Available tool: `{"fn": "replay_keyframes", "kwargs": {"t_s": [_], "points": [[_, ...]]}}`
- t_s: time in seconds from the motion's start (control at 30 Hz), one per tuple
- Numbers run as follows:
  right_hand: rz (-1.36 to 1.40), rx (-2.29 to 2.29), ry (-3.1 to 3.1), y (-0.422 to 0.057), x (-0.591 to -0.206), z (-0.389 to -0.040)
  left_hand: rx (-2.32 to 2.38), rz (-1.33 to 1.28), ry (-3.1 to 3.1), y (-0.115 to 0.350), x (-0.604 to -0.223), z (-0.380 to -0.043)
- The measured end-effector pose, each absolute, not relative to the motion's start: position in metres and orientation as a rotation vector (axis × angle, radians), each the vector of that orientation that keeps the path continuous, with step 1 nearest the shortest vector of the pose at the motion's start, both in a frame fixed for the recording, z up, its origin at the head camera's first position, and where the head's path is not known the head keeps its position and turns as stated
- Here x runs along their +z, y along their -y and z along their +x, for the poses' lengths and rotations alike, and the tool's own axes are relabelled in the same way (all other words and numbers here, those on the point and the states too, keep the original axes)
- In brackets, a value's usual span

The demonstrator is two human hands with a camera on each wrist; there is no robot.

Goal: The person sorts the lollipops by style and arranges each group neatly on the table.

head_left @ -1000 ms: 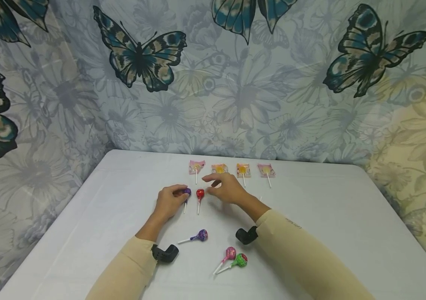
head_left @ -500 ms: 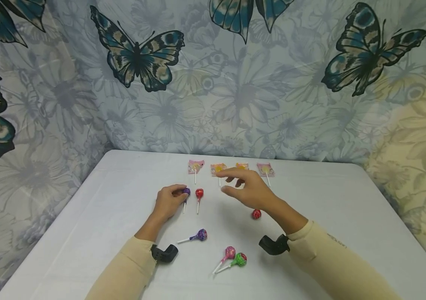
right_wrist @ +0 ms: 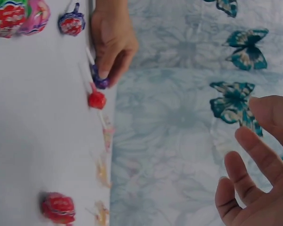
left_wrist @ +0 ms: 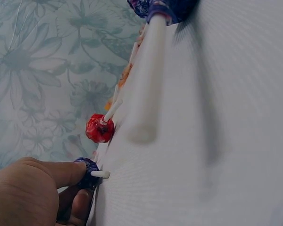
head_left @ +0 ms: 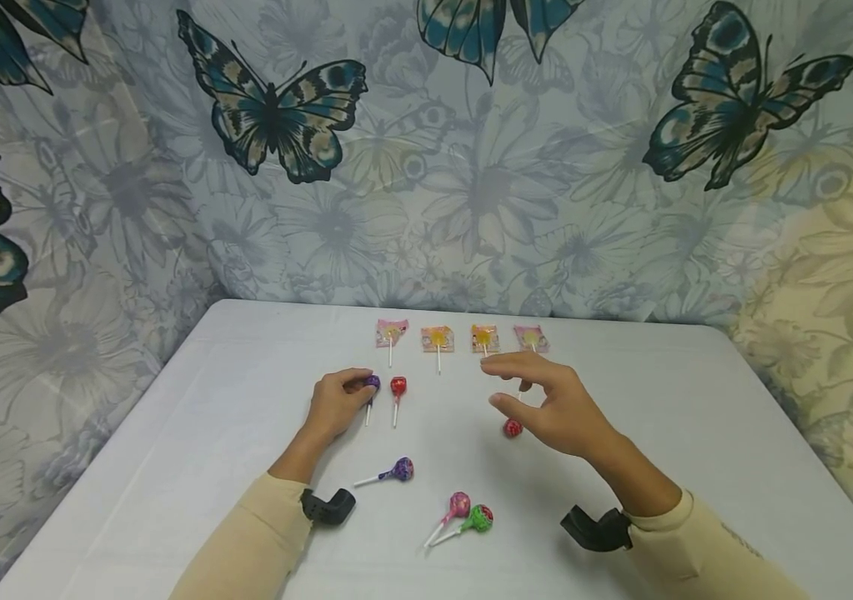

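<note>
My left hand (head_left: 334, 407) pinches the head of a purple lollipop (head_left: 374, 382) on the white table, its stick pointing toward me. Just right of it lies a red lollipop (head_left: 398, 387), stick also toward me. The left wrist view shows thumb and fingers on the purple wrapper (left_wrist: 88, 170). My right hand (head_left: 561, 406) is raised above the table with fingers apart, holding nothing. Beneath its fingertips lies another red lollipop (head_left: 512, 428), stick pointing away and partly hidden. In the right wrist view, the right hand's fingers (right_wrist: 247, 162) are spread and loosely bent.
Several flat lollipops in clear wrappers, including an orange one (head_left: 438, 338), form a row at the back. Nearer me lie a purple-blue lollipop (head_left: 400, 470), a pink one (head_left: 459, 504) and a green one (head_left: 480, 518). A butterfly-patterned backdrop (head_left: 471, 217) stands behind the table (head_left: 193, 467).
My right hand has drawn back to the right, away from the red lollipop beside the left hand, uncovering the right-hand red lollipop's head and the orange-wrapped ones. The left hand has stayed in place.
</note>
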State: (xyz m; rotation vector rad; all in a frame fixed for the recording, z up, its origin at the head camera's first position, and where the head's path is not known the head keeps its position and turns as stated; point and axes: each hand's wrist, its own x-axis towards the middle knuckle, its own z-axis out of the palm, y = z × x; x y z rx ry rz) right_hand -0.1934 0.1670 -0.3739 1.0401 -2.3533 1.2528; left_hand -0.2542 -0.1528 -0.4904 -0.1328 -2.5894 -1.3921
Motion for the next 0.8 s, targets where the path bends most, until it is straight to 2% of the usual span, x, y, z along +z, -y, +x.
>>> {"fn": "replay_keyframes", "kwargs": {"t_s": [0.4, 0.63, 0.8], "points": [[0.888, 1.228, 2.380, -0.188, -0.416, -0.187, -1.403, -0.132, 2.582, 0.152, -0.488, -0.253], [0.834, 1.256, 2.368, -0.182, -0.419, -0.180, -1.400, -0.134, 2.589, 0.152, -0.489, -0.254], [0.822, 1.269, 2.369, -0.187, -0.440, -0.188, -1.387, -0.131, 2.595, 0.152, -0.488, -0.254]]}}
